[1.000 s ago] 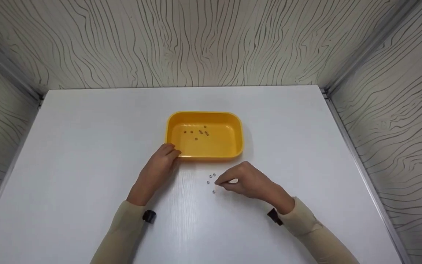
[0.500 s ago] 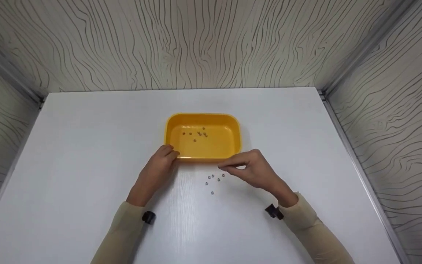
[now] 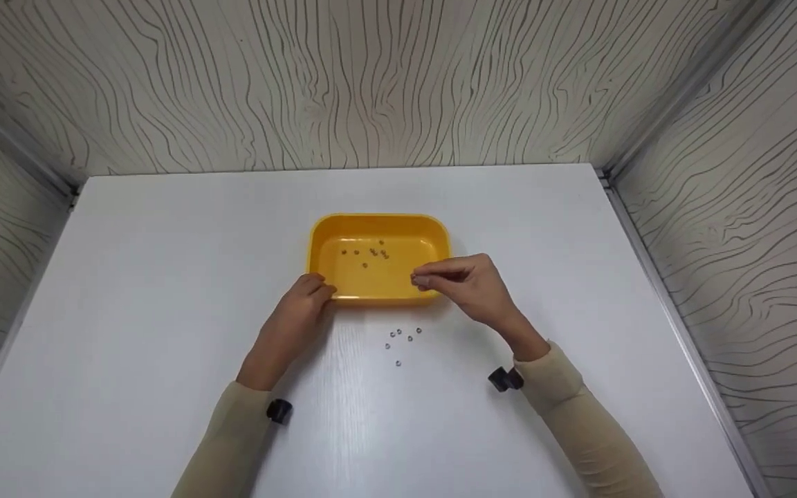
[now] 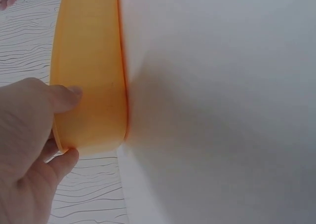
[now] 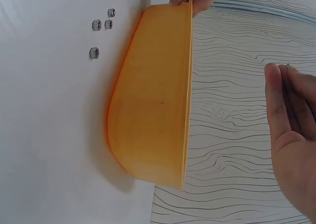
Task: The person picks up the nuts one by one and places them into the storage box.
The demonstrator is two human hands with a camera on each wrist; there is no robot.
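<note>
Yellow plastic, smooth and slightly glossy, forms the rounded rectangular tray (image 3: 385,300) that we see near the middle of the white worktop (image 3: 163,277). Several small nuts (image 3: 364,265) lie scattered on its floor, most of them toward 11 o'clock from its centre. Outside, between 5 and 6 o'clock from the tray, we count six loose nuts (image 3: 398,363) on the worktop; the right wrist view shows some of them as silvery, six-sided rings.

Compared with half a second ago, the right hand (image 3: 473,287) has moved toward 12 o'clock: its fingertips were just outside the tray's near edge and are now above the interior, at 4 o'clock from the centre. The left hand (image 3: 293,315) has kept its place, and we find both groups of nuts lying as they did.

At the tray's 8 o'clock corner, the left hand's grip is curled about the rim, thumb against the outer wall. The right hand's grip is narrow, thumb and fingertips drawn together on what looks like a single nut (image 5: 288,65); only a sliver shows, so we cannot make out its full shape.
</note>
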